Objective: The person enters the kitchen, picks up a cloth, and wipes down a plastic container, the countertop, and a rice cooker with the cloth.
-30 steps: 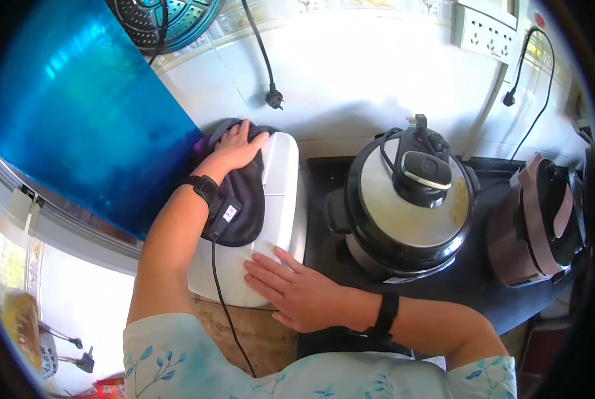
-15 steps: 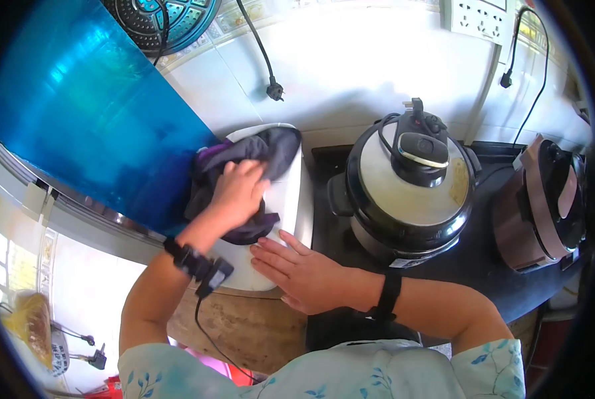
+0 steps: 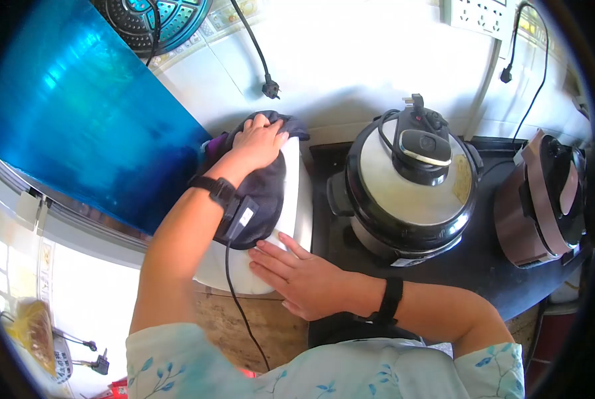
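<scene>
A dark cloth (image 3: 261,193) with a bit of purple at its left side lies over the top of a white appliance (image 3: 297,193). My left hand (image 3: 261,143) presses on the cloth near the appliance's far end, its fingers curled over the bunched fabric. Flat against the near part of the white surface rests my right hand (image 3: 301,276), fingers extended and slightly apart, with the fingertips beside the cloth's near edge. Black bands circle both wrists, and a small device with a cable hangs at the left one.
A pressure cooker (image 3: 410,193) and a brown rice cooker (image 3: 537,206) stand on the dark counter (image 3: 444,276) to the right. A shiny blue panel (image 3: 98,120) slants at the left. One plug (image 3: 269,88) dangles before the wall; sockets (image 3: 477,16) are at the top right.
Since half a second ago, my left hand has moved away from me to the appliance's far end, and the cloth has spread toward its near end. My right hand has stayed almost in place.
</scene>
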A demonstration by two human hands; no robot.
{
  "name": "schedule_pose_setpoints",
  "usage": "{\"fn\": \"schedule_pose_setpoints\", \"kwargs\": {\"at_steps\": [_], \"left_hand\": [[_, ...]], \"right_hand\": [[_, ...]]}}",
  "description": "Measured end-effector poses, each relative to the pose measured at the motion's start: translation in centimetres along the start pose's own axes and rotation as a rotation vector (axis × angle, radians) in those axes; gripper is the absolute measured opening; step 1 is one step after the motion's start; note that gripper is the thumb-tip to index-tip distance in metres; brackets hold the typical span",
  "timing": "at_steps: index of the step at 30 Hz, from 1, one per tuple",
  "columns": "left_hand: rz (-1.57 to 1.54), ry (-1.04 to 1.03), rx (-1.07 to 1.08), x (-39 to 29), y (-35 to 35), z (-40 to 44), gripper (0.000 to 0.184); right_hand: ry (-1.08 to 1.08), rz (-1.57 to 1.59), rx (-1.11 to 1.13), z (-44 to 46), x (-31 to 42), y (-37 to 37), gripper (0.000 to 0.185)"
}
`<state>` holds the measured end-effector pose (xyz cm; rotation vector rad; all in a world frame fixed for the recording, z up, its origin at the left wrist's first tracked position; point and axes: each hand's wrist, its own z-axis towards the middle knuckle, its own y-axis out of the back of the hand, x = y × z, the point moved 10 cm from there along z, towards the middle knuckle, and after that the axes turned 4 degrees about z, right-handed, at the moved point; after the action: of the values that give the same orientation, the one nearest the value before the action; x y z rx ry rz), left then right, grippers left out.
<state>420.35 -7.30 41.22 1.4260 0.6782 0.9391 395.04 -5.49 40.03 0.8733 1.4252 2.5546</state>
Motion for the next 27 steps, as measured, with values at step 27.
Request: {"fn": "schedule_pose_setpoints", "kwargs": {"at_steps": [27], "left_hand": [[-0.614,-0.168,0.121,-9.3,4.6,-28.0,0.028]], "right_hand": [[-0.625,1.05,0.054,-7.0,-1.0,-2.5,0.025]]}}
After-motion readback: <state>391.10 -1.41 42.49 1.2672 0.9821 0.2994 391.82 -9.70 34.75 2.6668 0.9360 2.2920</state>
